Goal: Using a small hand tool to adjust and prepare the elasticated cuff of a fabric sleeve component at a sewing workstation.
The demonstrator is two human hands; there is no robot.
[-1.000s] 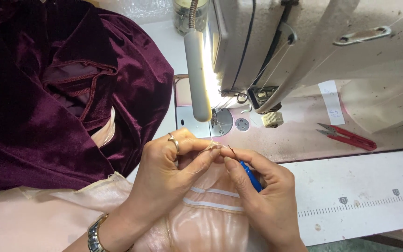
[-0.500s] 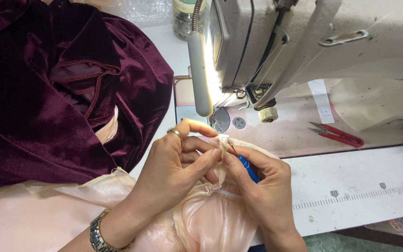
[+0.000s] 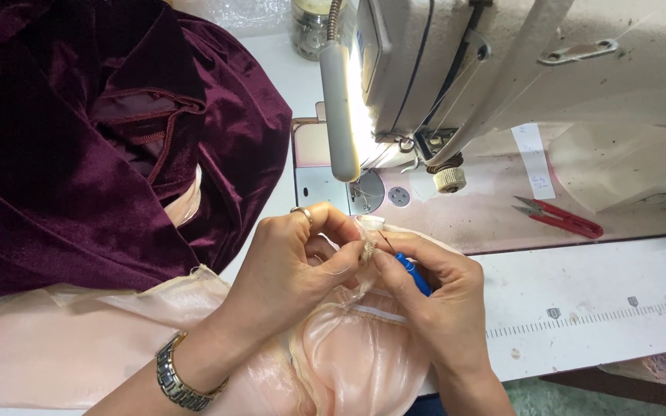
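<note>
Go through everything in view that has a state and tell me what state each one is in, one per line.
Left hand: pinching the peach fabric edge.
Right hand: gripping a blue-handled tool, tip at the seam.
Peach fabric: bunched up between the hands.
Machine lamp: lit.
Red thread snips: lying unused on the machine bed.
Purple velvet: heaped at left.

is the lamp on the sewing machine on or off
On. The long white tube lamp glows brightly along the side facing the grey sewing machine and lights the metal needle plate below it.
</note>
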